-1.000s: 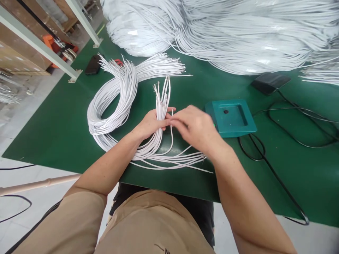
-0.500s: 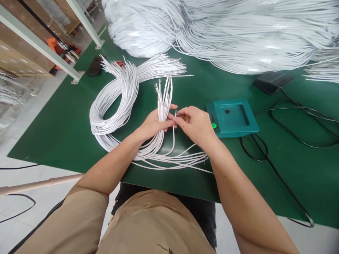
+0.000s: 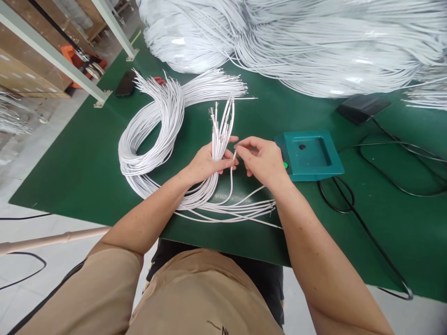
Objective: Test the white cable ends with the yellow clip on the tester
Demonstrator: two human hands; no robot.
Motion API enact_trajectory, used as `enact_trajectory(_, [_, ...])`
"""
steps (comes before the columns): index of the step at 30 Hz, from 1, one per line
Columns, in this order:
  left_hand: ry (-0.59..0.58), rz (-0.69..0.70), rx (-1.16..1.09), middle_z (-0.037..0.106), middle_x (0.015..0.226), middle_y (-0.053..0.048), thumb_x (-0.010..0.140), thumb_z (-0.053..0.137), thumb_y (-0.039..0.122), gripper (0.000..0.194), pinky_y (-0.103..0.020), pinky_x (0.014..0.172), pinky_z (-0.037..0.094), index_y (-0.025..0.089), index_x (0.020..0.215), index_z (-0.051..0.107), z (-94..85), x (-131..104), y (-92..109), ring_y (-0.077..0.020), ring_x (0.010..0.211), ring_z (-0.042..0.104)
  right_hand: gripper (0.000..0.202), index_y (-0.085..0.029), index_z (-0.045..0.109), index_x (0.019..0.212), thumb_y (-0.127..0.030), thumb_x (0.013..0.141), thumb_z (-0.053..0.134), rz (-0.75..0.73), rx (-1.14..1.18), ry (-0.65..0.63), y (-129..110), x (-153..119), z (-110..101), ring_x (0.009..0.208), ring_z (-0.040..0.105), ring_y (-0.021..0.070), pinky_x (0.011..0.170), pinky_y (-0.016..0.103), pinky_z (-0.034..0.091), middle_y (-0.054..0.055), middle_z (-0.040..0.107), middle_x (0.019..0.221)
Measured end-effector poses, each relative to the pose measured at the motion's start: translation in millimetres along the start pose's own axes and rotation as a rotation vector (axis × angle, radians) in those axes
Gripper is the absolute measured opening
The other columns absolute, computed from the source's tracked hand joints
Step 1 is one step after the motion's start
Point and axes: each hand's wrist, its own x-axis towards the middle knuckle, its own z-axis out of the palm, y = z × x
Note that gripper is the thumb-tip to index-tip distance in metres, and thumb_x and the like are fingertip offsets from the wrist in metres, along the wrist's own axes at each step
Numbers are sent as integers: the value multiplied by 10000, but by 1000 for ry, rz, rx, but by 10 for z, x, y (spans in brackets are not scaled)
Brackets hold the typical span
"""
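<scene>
A bundle of white cables (image 3: 220, 144) stands upright in my left hand (image 3: 204, 163), its stripped, frayed ends pointing away from me. Between my left thumb and fingers one single white cable (image 3: 231, 179) is held apart from the bundle. My right hand (image 3: 263, 160) pinches the tip of that cable with thumb and forefinger. From the bundle the cables curve down to the table, and several loose cable ends (image 3: 258, 209) lie near my right forearm. Left of my hands rests a big coil of white cables (image 3: 139, 144).
A teal device (image 3: 335, 163) with a green button stands right of my right hand. Behind it sits a black box-like object (image 3: 363, 109) with black cords. A large heap of white cables (image 3: 314, 51) covers the table's far side. A dark object (image 3: 125, 84) lies at far left.
The bundle and both hands have shifted slightly right. My right fingers have closed over the single cable's tip, which showed bare above them before; a yellowish item by those fingers is now mostly hidden.
</scene>
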Motion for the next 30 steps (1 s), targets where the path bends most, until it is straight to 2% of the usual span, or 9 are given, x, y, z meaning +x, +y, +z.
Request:
enact_trajectory(5, [12, 6, 18, 700, 836, -35, 752, 785, 293, 620, -174, 521, 448, 156, 1307, 544, 23, -16, 32, -148, 744, 692, 140, -170, 695, 789, -276, 777, 604, 9, 100, -38, 33, 18, -13, 369, 462, 93, 445, 253, 394, -45, 559, 495])
enact_trajectory(11, [-3, 27, 6, 687, 823, -31, 758, 778, 297, 506, -166, 505, 444, 149, 1197, 574, 18, -9, 22, -148, 744, 691, 92, -173, 635, 710, -234, 746, 577, 102, -45, -75, -18, 10, -80, 360, 494, 100, 442, 249, 420, -46, 563, 499])
enact_trajectory(14, [0, 39, 15, 683, 820, -28, 761, 775, 298, 492, -166, 508, 449, 155, 1187, 574, 8, 0, 2, -148, 743, 689, 136, -175, 653, 818, -283, 794, 574, 109, -53, -60, -49, -10, -85, 415, 525, 112, 452, 251, 428, -28, 603, 578])
enact_trajectory(17, [6, 33, 19, 682, 816, -24, 750, 785, 298, 506, -171, 510, 458, 161, 1188, 571, 2, 10, -18, -149, 735, 688, 152, -173, 660, 854, -304, 847, 584, -33, -180, -47, -19, -20, -53, 559, 564, 129, 541, 261, 432, 11, 652, 703])
enact_trajectory(20, [14, 2, 14, 688, 809, -28, 747, 785, 293, 503, -177, 508, 461, 161, 1180, 564, -4, 24, -41, -159, 736, 694, 179, -155, 643, 787, -190, 898, 507, -319, -537, -1, 65, -10, -44, 723, 575, 165, 657, 300, 403, 68, 669, 838])
enact_trajectory(23, [37, -24, 10, 685, 783, -23, 745, 775, 262, 495, -179, 500, 454, 161, 1177, 553, -5, 41, -64, -167, 740, 698, 203, -136, 656, 902, -175, 923, 458, -506, -859, 78, 142, 13, -109, 901, 570, 252, 753, 367, 385, 141, 670, 993])
enact_trajectory(25, [50, -41, 15, 687, 777, -22, 742, 767, 247, 494, -181, 501, 454, 161, 1178, 550, -2, 50, -75, -167, 736, 697, 184, -132, 653, 928, -158, 904, 473, -528, -977, 100, 172, 30, -177, 926, 558, 283, 831, 411, 374, 150, 680, 953])
enact_trajectory(28, [70, -64, 42, 696, 790, -28, 738, 765, 250, 497, -188, 508, 461, 164, 1178, 553, 5, 61, -90, -169, 733, 698, 171, -146, 645, 885, -96, 858, 484, -500, -1040, 68, 192, 55, -253, 815, 555, 260, 884, 431, 360, 108, 668, 769])
enact_trajectory(30, [85, -70, 59, 700, 795, -32, 733, 768, 256, 502, -191, 508, 461, 166, 1179, 555, 7, 66, -102, -177, 743, 703, 172, -156, 643, 862, -76, 831, 494, -501, -1040, 54, 194, 65, -269, 794, 557, 253, 887, 428, 361, 96, 663, 734])
